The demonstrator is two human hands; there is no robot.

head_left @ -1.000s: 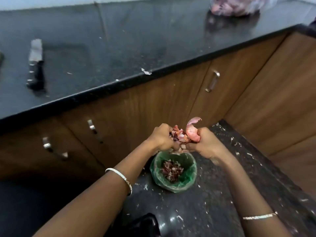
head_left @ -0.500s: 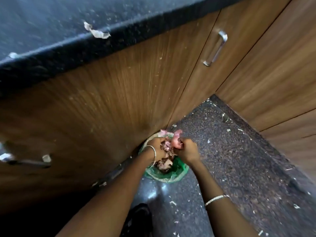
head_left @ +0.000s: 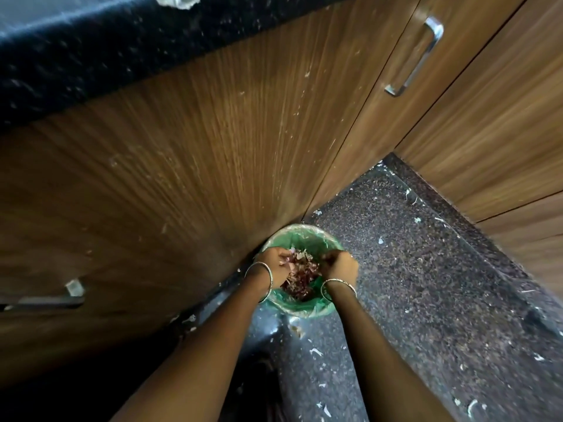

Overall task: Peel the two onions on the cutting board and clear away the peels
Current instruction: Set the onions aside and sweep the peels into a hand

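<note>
**Head view, looking down into a kitchen corner.** The small round bin with green plastic liner stands on the dark speckled stone floor, close against the brown wood-grain cabinet fronts. It holds a heap of papery red-and-pale onion peels, which fills it nearly to the rim. The left hand and right hand hang over the opening, one on each side of the heap. The fingers of both are bent down toward it, but whether they pinch any peel cannot be told. The two onions and the cutting board are out of view.

**Handling, by judgement:** the peels are very light, dry and brittle, so they are apt to flake and drift. They are best gathered from beneath in a loose cupped bunch and let go low inside the liner.

Pale scraps lie on the floor near the bin. Another scrap sits on the black speckled bench edge, far left.
</note>
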